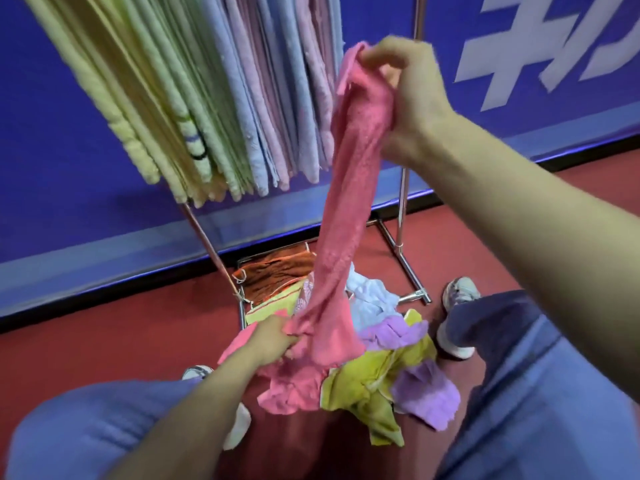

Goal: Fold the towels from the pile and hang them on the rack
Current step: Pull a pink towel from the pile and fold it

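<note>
Both hands clenched on the pink towel (341, 216): right hand (412, 95) high, left hand (273, 336) low at the pile (374, 372).

The person wears blue trousers (526, 382) and pale sneakers (459, 296).

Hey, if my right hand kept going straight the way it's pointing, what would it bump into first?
Your right hand, gripping the pink towel, points left toward the hanging towels. It would likely meet those first, though depth is unclear.
</note>
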The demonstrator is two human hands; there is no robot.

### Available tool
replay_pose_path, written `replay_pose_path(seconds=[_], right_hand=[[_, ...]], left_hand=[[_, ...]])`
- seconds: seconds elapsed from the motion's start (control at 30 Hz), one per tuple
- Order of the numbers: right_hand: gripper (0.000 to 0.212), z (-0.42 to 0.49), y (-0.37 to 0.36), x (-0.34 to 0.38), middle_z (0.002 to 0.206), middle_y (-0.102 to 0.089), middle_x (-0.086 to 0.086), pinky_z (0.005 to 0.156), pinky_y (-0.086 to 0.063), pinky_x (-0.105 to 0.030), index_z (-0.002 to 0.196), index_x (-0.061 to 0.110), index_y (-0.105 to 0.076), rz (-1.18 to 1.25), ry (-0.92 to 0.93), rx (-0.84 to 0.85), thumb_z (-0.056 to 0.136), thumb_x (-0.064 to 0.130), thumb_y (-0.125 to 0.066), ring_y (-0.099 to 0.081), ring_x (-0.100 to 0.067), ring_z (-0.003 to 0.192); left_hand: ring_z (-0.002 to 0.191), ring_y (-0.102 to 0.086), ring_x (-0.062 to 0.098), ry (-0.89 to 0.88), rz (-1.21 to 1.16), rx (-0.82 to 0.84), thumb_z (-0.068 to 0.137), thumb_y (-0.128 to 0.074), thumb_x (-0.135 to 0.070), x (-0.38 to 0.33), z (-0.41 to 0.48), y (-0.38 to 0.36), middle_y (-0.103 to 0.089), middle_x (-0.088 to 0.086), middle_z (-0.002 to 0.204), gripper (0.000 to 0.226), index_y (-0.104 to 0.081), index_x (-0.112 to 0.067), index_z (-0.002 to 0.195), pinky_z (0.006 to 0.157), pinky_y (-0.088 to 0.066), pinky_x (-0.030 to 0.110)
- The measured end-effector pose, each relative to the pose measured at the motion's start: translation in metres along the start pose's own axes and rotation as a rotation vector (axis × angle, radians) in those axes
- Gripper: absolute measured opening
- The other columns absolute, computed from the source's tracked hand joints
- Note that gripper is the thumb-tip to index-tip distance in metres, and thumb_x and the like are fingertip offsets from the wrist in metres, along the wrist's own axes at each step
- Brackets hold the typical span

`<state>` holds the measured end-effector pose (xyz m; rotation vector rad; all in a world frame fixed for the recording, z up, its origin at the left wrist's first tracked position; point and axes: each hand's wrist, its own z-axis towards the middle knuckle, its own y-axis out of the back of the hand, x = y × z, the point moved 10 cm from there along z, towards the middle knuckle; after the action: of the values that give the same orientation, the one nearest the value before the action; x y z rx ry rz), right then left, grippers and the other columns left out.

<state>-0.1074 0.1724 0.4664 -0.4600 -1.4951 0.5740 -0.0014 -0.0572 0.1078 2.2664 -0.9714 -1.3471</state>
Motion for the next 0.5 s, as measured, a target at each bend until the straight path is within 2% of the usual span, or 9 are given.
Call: replay_pose_path(seconds=[0.03, 0.1, 0.13, 0.2, 0.27, 0.33, 0.4, 0.43, 0.5], right_hand=[[0.022, -0.003, 0.005, -0.021, 0.057, -0.051, -0.010, 0.062, -0.041, -0.031, 0.058, 0.006, -0.059, -0.156, -0.050, 0.010, 0.079, 0.012, -0.058, -0.048, -0.023, 0.052], [0.020, -0.012, 0.021, -0.058, 0.070, -0.065, -0.018, 0.066, -0.050, -0.039, 0.076, 0.000, -0.073, -0.422, -0.105, -0.002, 0.072, 0.019, -0.067, -0.059, -0.027, 0.060], [0.021, -0.018, 0.030, -0.075, 0.076, -0.069, -0.018, 0.069, -0.053, -0.036, 0.080, 0.001, -0.076, -0.534, -0.128, -0.009, 0.070, 0.018, -0.069, -0.063, -0.025, 0.065], [0.018, -0.033, 0.041, -0.109, 0.072, -0.073, -0.008, 0.067, -0.052, -0.022, 0.067, 0.011, -0.077, -0.746, -0.191, 0.056, 0.081, 0.011, -0.066, -0.064, -0.011, 0.062], [0.034, -0.045, 0.055, -0.138, 0.066, -0.066, -0.005, 0.065, -0.047, -0.024, 0.056, 0.016, -0.069, -0.972, -0.215, 0.074, 0.089, 0.010, -0.064, -0.055, -0.009, 0.056], [0.033, -0.054, 0.058, -0.158, 0.064, -0.060, -0.004, 0.066, -0.042, -0.033, 0.058, 0.014, -0.063, -1.104, -0.225, 0.120, 0.091, 0.019, -0.067, -0.048, -0.014, 0.059], [0.033, -0.058, 0.048, -0.166, 0.067, -0.068, 0.002, 0.072, -0.048, -0.035, 0.065, 0.012, -0.070, -1.156, -0.241, 0.205, 0.091, 0.031, -0.066, -0.059, -0.016, 0.065], [0.035, -0.058, 0.042, -0.165, 0.066, -0.068, 0.004, 0.073, -0.049, -0.032, 0.064, 0.014, -0.072, -1.203, -0.229, 0.243, 0.092, 0.033, -0.064, -0.061, -0.016, 0.067], [0.042, -0.062, 0.028, -0.153, 0.056, -0.055, 0.001, 0.065, -0.043, -0.033, 0.055, 0.015, -0.060, -1.376, -0.133, 0.300, 0.093, 0.032, -0.061, -0.052, -0.020, 0.064]], left_hand=[[0.043, -0.059, 0.011, -0.025, 0.008, -0.046, 0.092, -0.052, -0.003, -0.009, -0.003, 0.008, -0.063, -0.001, 0.052, 0.024, -0.072, -0.013, 0.083, 0.050, -0.049, 0.025], [0.043, -0.058, 0.009, -0.073, -0.061, -0.151, 0.089, -0.045, 0.002, -0.037, -0.011, 0.026, -0.064, 0.001, 0.057, 0.033, -0.071, -0.017, 0.085, 0.049, -0.049, 0.025], [0.043, -0.058, 0.008, -0.099, -0.142, -0.200, 0.089, -0.045, 0.004, -0.055, -0.017, 0.035, -0.064, 0.002, 0.061, 0.032, -0.070, -0.016, 0.092, 0.048, -0.049, 0.024], [0.046, -0.058, 0.007, -0.179, -0.358, -0.224, 0.090, -0.053, 0.007, -0.091, -0.029, 0.049, -0.064, 0.005, 0.068, 0.029, -0.063, -0.010, 0.111, 0.048, -0.049, 0.022], [0.053, -0.059, 0.009, -0.311, -0.524, -0.135, 0.088, -0.062, 0.010, -0.128, -0.041, 0.054, -0.067, 0.008, 0.078, 0.038, -0.057, -0.007, 0.122, 0.050, -0.049, 0.022], [0.057, -0.057, 0.003, -0.439, -0.519, -0.028, 0.085, -0.061, 0.017, -0.160, -0.054, 0.053, -0.067, -0.004, 0.075, 0.043, -0.057, -0.011, 0.117, 0.053, -0.045, 0.016], [0.055, -0.055, -0.002, -0.491, -0.431, -0.026, 0.085, -0.055, 0.020, -0.173, -0.063, 0.053, -0.063, -0.012, 0.067, 0.040, -0.056, -0.017, 0.101, 0.054, -0.044, 0.013], [0.056, -0.058, 0.002, -0.471, -0.405, -0.066, 0.087, -0.053, 0.016, -0.171, -0.063, 0.056, -0.064, -0.009, 0.068, 0.036, -0.057, -0.018, 0.096, 0.055, -0.047, 0.017], [0.062, -0.065, 0.015, -0.407, -0.364, -0.137, 0.090, -0.055, 0.006, -0.159, -0.060, 0.061, -0.066, 0.003, 0.073, 0.024, -0.061, -0.017, 0.088, 0.057, -0.053, 0.026]])
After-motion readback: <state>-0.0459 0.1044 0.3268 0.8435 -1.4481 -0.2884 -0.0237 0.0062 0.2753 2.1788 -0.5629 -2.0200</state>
